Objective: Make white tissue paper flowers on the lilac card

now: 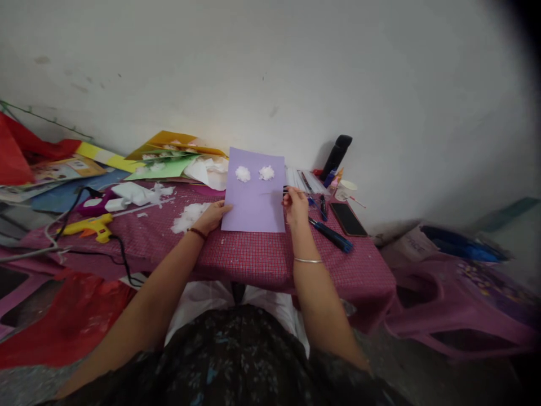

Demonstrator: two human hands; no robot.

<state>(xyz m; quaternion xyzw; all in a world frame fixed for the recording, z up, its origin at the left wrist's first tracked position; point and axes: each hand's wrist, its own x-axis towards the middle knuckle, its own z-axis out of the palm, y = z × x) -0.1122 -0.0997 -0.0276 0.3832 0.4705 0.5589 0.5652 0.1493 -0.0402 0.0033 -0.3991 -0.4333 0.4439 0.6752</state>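
Note:
A lilac paper sheet (253, 203) lies on the pink checked tablecloth (253, 256). Two white cotton tufts (255, 173) sit side by side near its far edge. My left hand (213, 217) rests flat on the sheet's left edge, fingers stretched out. My right hand (296, 206) is at the sheet's right edge, fingers pinched on a thin dark stick-like tool whose tip reaches over the paper. A heap of loose white cotton (188, 217) lies just left of my left hand.
A yellow glue gun (91, 226) with black cord lies at left. Coloured paper sheets (169, 158) pile up at the back. Right of the sheet are pens (332, 235), a black phone (347, 219) and a dark bottle (336, 157). A pink bag (456, 304) sits at right.

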